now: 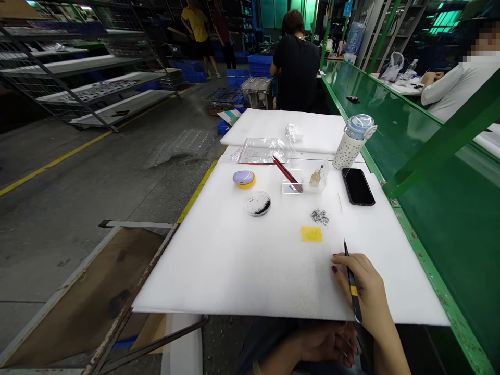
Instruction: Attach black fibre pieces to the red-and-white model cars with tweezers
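My right hand (365, 284) rests over the near right part of the white tabletop (234, 271), closed around black tweezers (353, 294) with a yellow band. Their tip points away from me, over the bare white surface. Beyond the tip lie a small pile of thin black wire-like bits (320, 216) and a yellow square (311, 234). To their left is a round clear dish (255, 205) with black bits along one side. Below the table edge, my left hand (332, 344) lies palm up at my lap, fingers loosely curled and apart, holding nothing visible.
A clear tray (291, 188) holds a small bottle (315, 177) and red-and-black tools (287, 173). Around it are a purple case (244, 177), a clear bag (260, 151), a phone (358, 186) and a dotted tumbler (348, 149). A green beam (441, 140) rises at right; people sit beyond.
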Demonstrator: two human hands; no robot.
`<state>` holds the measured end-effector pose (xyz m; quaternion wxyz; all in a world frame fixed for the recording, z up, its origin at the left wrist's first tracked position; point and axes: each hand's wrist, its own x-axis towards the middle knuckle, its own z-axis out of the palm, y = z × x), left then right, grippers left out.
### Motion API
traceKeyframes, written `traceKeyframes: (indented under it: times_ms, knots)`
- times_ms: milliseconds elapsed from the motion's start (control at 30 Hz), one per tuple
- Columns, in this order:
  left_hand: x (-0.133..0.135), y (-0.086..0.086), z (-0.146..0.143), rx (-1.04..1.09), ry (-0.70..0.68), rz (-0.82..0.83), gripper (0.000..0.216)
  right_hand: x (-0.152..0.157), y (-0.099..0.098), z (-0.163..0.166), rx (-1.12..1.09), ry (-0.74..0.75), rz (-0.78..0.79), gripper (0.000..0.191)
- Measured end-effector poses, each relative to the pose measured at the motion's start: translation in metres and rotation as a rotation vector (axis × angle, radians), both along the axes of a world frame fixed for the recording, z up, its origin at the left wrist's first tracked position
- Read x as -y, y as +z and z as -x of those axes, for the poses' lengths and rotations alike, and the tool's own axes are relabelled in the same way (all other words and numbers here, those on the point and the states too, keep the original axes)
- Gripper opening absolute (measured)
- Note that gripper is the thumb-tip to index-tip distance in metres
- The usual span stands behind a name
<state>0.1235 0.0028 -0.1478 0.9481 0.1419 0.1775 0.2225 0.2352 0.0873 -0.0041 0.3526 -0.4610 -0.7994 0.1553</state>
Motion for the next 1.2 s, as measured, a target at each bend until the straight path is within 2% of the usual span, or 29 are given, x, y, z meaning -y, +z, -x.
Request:
traceKeyframes:
  times_ms: [500, 667, 800, 933, 1200]
  knots:
    - [-0.0008, -0.0005, 0.0003, 0.004, -0.007, -0.011, 0.044, 0.0000, -0.0002, -0.0007, -0.001, 0.007, -0.007, 0.015]
    - [0.0001, 0.0024, 0.0028, 0.006, -0.002, -0.016, 0.036, -0.0001, -0.0003, -0.0005, -0.002, 0.000, 0.000, 0.015]
    - [0.0010, -0.0012, 0.0001, -0.004, 0.000, 0.001, 0.034, -0.0005, 0.0003, 0.0002, 0.001, 0.001, 0.003, 0.015]
    - [0.0009, -0.0066, -0.0027, -0.009, -0.002, 0.012, 0.041, -0.0002, 0.0009, 0.0002, -0.001, 0.009, -0.017, 0.014]
    - [0.0006, -0.0059, -0.0025, -0.011, -0.004, 0.021, 0.043, -0.0007, 0.0008, 0.0004, -0.002, 0.008, -0.019, 0.016]
